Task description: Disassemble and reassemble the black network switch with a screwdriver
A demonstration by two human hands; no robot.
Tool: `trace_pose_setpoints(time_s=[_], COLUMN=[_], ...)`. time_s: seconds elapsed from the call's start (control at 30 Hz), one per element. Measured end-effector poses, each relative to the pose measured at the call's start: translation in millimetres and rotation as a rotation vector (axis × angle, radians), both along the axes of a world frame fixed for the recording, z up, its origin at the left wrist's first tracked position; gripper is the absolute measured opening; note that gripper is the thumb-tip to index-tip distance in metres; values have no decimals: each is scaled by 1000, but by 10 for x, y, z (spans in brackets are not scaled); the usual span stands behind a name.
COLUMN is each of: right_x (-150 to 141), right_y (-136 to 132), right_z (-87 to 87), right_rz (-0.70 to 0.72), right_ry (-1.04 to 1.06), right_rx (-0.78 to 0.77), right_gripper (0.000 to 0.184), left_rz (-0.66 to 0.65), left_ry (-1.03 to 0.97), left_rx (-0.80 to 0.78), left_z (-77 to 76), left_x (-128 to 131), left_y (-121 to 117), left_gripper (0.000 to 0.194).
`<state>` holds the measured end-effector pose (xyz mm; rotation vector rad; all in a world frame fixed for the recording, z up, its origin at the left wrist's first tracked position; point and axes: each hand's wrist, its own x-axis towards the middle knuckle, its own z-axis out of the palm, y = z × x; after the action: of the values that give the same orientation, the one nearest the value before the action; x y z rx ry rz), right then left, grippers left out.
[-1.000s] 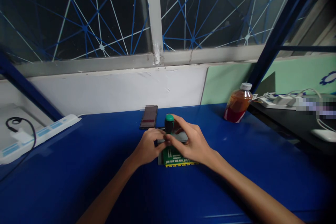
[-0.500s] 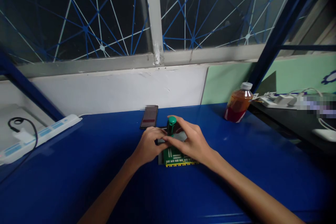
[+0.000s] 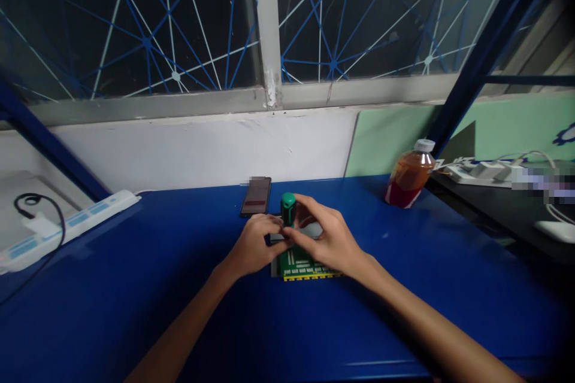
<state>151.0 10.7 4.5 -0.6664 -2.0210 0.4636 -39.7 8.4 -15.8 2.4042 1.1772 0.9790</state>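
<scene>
Right hand (image 3: 335,238) grips upright tool (image 3: 288,208); left hand (image 3: 252,248) beside, hold unclear. Tilt could scratch circuit board (image 3: 299,262).

Green and black screwdriver handle (image 3: 288,209); green circuit board (image 3: 299,261), yellow-edged; blue worktop (image 3: 179,323); window (image 3: 197,18) patterned with blue and white lines.

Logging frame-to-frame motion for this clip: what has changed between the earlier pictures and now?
Since half a second ago, the top of the green-and-black handle has swung slightly left and away from the person, and the handle seems to have turned. Nothing was newly grasped or let go: the right hand still holds it, the left hand stays beside its base. Board, phone and bottle stayed put.
</scene>
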Motion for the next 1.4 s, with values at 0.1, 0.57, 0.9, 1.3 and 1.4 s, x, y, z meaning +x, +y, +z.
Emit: trace_pose_setpoints(time_s=[0.1, 0.57, 0.9, 1.3, 1.4], right_x=[-4, -10, -7, -44, -28], right_y=[-1, 7, 32, -27, -10], right_z=[4, 10, -1, 21, 48], right_rz=[-23, -43, -78, -200, -176], right_ry=[-8, -67, -116, -101, -6], right_rx=[31, -62, -28, -131, -220], right_gripper=[45, 18, 20, 28, 28], left_rz=[9, -75, -51, -111, -101], left_ry=[-4, -37, -77, -90, -91], left_rx=[34, -11, 21, -119, -132], left_z=[-30, 27, 12, 55, 87], left_x=[-5, 22, 23, 20, 11], left_y=[22, 9, 11, -3, -20], left_gripper=[14, 17, 26, 18, 13])
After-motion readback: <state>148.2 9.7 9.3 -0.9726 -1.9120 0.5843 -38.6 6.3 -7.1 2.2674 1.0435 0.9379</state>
